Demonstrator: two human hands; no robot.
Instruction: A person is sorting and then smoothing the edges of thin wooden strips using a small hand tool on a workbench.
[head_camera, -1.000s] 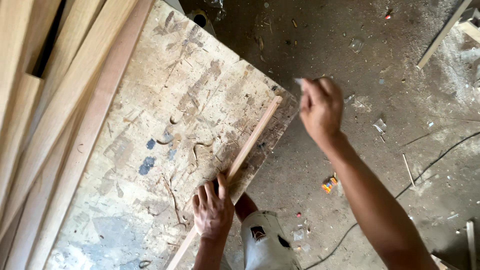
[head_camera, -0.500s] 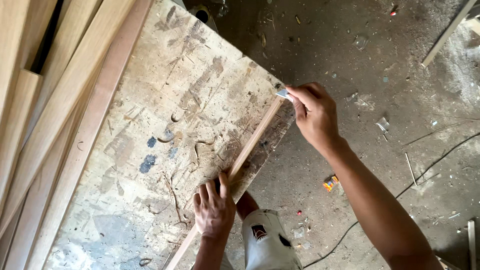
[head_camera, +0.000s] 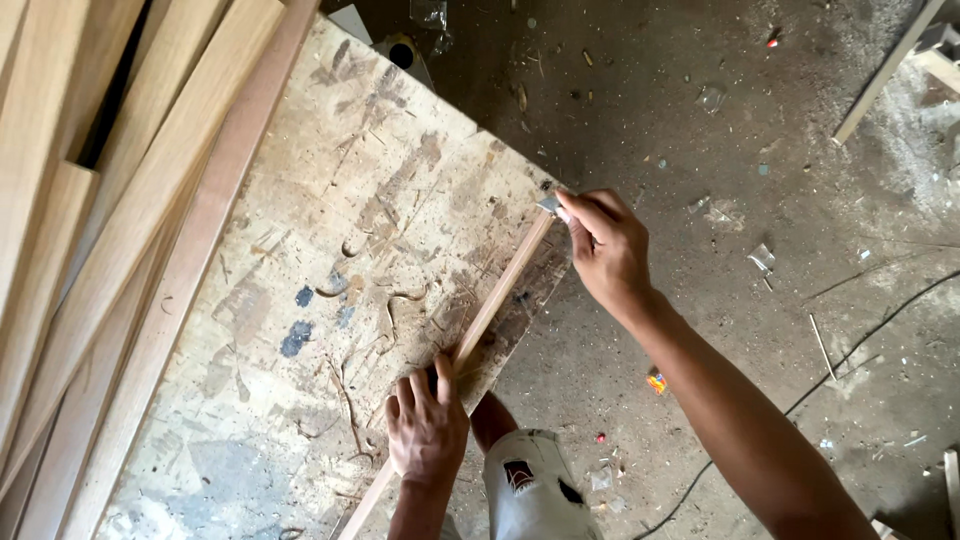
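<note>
Two hands work on one thin wooden strip (head_camera: 495, 300), which lies along the edge of a worn board (head_camera: 330, 280). The left hand (head_camera: 428, 430) presses flat on the strip's near part, fingers spread a little. The right hand (head_camera: 610, 250) is closed around a small grey metal piece (head_camera: 549, 204) and holds it against the strip's far end.

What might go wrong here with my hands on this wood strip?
The thin wood strip lies along the worn board's edge, so it may slip off toward the floor. The right hand holds a small metal piece at the strip's far end; a slip could nick fingers. The left hand alone pins the strip.
</note>
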